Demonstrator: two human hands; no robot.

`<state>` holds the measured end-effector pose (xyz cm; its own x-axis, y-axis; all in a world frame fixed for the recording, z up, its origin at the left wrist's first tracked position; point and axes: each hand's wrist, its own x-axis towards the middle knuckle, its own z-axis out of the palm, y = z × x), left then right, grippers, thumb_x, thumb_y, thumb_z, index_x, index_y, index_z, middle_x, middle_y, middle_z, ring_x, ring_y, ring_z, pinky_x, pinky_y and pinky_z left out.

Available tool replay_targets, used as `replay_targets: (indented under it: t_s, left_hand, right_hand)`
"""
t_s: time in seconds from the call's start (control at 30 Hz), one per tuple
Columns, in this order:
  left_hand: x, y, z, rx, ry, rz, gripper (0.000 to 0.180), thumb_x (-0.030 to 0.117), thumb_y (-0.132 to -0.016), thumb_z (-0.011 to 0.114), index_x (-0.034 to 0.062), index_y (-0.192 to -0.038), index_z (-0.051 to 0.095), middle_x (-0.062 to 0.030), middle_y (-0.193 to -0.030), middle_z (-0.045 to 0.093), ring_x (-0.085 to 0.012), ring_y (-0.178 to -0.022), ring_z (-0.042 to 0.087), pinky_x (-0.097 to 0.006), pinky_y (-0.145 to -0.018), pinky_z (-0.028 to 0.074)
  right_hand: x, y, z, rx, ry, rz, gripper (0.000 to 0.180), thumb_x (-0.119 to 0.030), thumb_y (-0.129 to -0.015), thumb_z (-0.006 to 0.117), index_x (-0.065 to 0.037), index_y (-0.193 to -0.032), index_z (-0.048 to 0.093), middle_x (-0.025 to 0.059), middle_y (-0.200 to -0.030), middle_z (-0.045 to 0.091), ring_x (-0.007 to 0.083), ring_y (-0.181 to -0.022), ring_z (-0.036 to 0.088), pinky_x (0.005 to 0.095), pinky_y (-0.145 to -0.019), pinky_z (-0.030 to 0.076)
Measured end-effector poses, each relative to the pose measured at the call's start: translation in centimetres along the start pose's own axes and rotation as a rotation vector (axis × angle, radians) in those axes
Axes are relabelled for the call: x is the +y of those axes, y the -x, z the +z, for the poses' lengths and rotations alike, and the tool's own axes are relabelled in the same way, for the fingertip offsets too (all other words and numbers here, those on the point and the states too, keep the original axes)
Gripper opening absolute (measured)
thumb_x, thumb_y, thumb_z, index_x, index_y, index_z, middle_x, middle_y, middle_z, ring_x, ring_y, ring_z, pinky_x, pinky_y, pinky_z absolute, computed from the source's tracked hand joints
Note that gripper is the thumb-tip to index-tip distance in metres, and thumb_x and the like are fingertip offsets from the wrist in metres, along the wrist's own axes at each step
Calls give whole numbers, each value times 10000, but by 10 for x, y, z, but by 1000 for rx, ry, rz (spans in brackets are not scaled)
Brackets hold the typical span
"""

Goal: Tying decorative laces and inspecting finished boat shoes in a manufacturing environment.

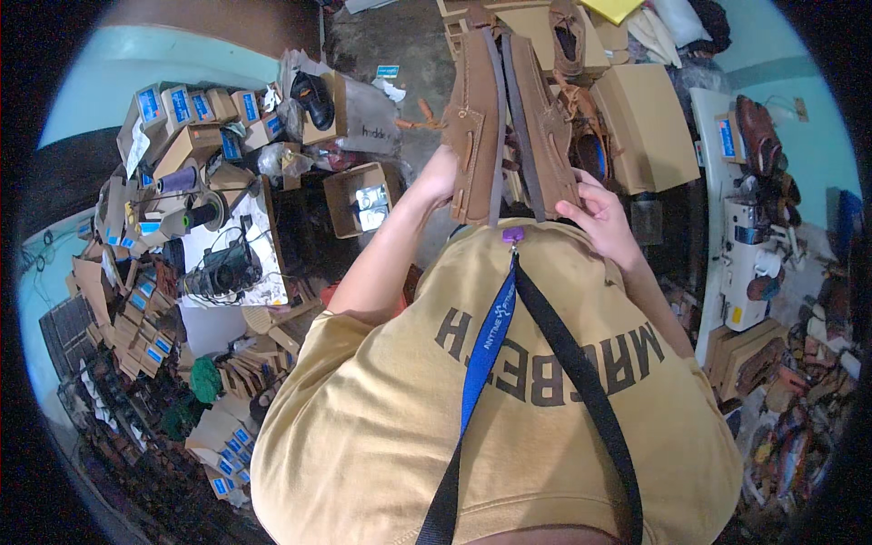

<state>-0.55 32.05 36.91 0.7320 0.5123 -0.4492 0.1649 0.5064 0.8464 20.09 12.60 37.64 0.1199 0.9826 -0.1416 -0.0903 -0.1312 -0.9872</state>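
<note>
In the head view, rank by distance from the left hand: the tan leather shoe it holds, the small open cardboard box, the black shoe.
1. Tan leather shoe, in the left hand.
2. Small open cardboard box, just left.
3. Black shoe, upper left.

Your left hand (438,179) is mostly hidden behind the left brown shoe (474,127), fingers unseen. Your yellow shirt (409,409) covers both upper arms and everything below you. At the far edge, the toes of both shoes blur into stacked boxes (636,118).
</note>
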Motion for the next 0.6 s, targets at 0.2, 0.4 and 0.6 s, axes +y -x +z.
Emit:
replay_targets:
  t_s: [0.2,0.4,0.6]
  left_hand:
    - [11,7,-9,-169,36,108,381,113,-964,614,28,-1328,538,-101,-1175,649,-165,-908,673,-323,-741,578]
    - [-4,0,-15,204,-279,294,398,111,-957,600,-26,-1321,513,-109,-1176,646,-163,-1058,606,-324,-934,497]
    - [0,-5,-6,151,-169,185,501,58,-916,624,-20,-1373,436,-97,-1237,621,-152,-1132,572,-290,-1023,417]
  right_hand:
    - [-13,5,-15,-30,52,43,230,-45,-911,696,77,-1104,671,125,-1393,491,186,-1268,497,307,-1072,386]
    - [7,6,-26,130,69,46,244,-49,-918,697,81,-1121,661,103,-1398,464,137,-1193,539,282,-1000,451]
    - [11,-3,-16,270,178,-3,236,-65,-923,698,72,-1114,674,96,-1353,504,128,-1140,568,267,-960,470]
